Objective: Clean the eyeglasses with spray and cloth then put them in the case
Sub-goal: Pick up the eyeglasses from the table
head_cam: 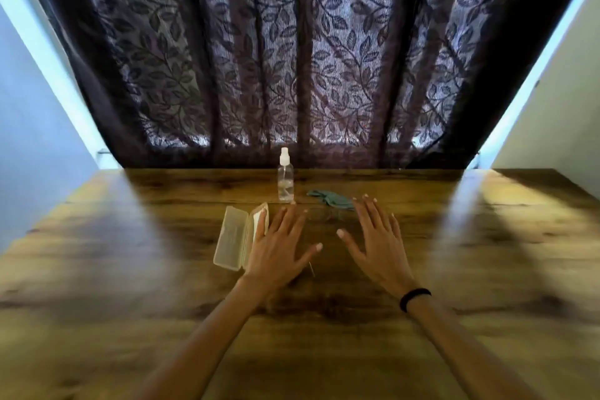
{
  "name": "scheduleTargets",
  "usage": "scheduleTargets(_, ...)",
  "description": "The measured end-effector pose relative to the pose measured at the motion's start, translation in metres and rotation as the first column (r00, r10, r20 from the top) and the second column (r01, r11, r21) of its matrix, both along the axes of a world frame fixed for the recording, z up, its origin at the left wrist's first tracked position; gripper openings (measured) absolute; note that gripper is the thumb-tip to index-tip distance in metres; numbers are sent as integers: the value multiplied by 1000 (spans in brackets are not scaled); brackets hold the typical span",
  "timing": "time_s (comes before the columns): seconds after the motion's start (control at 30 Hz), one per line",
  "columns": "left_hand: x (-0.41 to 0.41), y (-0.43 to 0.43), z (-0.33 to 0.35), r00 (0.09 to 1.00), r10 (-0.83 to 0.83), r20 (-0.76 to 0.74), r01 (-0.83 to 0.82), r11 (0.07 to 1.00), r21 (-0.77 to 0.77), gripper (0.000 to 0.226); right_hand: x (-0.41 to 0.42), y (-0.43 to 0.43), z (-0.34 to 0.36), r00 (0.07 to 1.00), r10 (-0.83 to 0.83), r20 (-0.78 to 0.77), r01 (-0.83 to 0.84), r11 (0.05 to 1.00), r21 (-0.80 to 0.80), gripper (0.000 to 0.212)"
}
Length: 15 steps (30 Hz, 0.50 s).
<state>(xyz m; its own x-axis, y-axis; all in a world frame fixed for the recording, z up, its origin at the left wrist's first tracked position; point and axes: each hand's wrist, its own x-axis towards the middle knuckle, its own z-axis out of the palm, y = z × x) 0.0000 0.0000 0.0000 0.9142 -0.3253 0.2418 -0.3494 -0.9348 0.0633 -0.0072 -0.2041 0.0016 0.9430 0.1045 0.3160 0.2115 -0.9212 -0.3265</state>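
Head view — left hand point(276, 252), right hand point(378, 247) spread; case point(231, 237) open.

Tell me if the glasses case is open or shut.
Open: the case lies with its two halves spread side by side.

Both hands are spread palm down with straight fingers over a wooden table point(130, 253). The left hand point(276, 247) overlaps the right half of an open, pale eyeglass case point(232, 237). The right hand point(376, 243), with a black band point(415, 299) at its wrist, has its fingertips beside a crumpled teal cloth point(329, 198). Between the fingertips, clear-framed eyeglasses point(324, 214) show faintly. A clear spray bottle point(285, 180) stands upright behind them, before a dark leaf-patterned curtain point(292, 58).
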Motion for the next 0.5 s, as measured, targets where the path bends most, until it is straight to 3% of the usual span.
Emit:
scheduleTargets(0.2,-10,0,-24,1000,-6,4,6,1000,-1,51,-13,-6,-27,998,5,-69,3,993,114,52)
scheduleTargets(0.5,-9,-1,-25,999,-43,14,42,999,22,52,-18,-13,-35,996,23,-88,-5,982,191,36)
